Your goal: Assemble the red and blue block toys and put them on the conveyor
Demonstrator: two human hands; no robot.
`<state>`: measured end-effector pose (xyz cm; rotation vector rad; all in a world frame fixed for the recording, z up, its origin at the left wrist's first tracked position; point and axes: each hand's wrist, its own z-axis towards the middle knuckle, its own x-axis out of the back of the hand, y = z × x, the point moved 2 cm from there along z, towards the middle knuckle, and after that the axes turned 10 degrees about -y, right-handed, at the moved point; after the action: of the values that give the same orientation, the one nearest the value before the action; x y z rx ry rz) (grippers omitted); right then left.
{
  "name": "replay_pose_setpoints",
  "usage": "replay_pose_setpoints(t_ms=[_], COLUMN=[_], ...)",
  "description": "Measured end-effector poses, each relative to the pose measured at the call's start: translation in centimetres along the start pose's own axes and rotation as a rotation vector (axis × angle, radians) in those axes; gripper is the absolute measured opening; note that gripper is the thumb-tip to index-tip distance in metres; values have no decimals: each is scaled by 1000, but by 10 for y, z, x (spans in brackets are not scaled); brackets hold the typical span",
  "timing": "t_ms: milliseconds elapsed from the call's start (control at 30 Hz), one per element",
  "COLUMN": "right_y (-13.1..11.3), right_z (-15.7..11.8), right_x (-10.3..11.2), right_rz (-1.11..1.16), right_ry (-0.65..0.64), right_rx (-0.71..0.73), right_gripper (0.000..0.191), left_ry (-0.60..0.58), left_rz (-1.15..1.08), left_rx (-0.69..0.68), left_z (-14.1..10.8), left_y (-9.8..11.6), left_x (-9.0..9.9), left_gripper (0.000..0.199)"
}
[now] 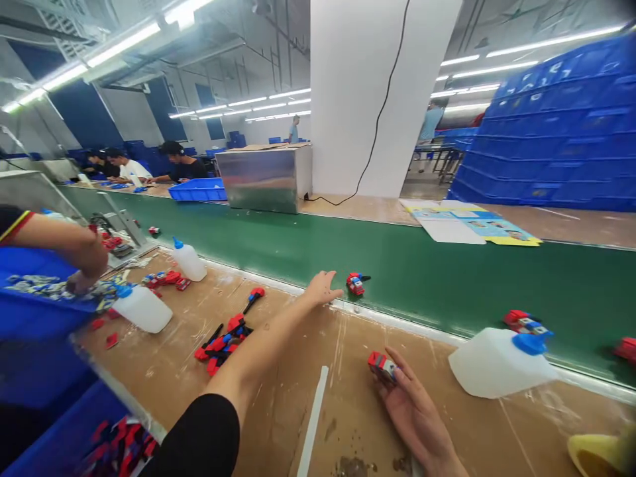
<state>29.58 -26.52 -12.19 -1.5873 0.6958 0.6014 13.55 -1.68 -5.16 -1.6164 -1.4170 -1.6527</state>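
My left hand is stretched out at the near edge of the green belt, fingers apart and nothing in it. Just right of its fingertips, a small red, white and blue toy part with a black piece sticking out lies on the belt. Over the brown tabletop, my right hand holds another red and grey toy part between thumb and fingers. Under and left of my left forearm lies a pile of red, black and blue parts.
White bottles with blue caps stand at right and left; another leans at left. A co-worker's arm reaches into a blue bin. More toy parts lie on the belt at right.
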Motion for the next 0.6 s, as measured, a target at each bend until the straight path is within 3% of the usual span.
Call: replay_pose_setpoints(t_ms=[167,233,300,433,600], right_y=[6,8,8,9,2], right_z=[11,13,13,11,3], right_x=[-2,-4,-5,1,-7], right_rz=[-61,-89,-115,-139,-132], right_ry=[-77,-98,-99,-65,-75], right_rx=[2,-2,5,16,48], right_gripper=[56,55,52,53,59], left_ry=[118,124,135,203,166], left_rz=[25,14,-5,-22,10], left_rx=[286,361,377,325,222], left_z=[-70,-93,-113,-150,-179], left_y=[-96,-119,-128,-126,-113], left_x=[52,67,73,71,46], left_gripper=[36,35,34,34,30])
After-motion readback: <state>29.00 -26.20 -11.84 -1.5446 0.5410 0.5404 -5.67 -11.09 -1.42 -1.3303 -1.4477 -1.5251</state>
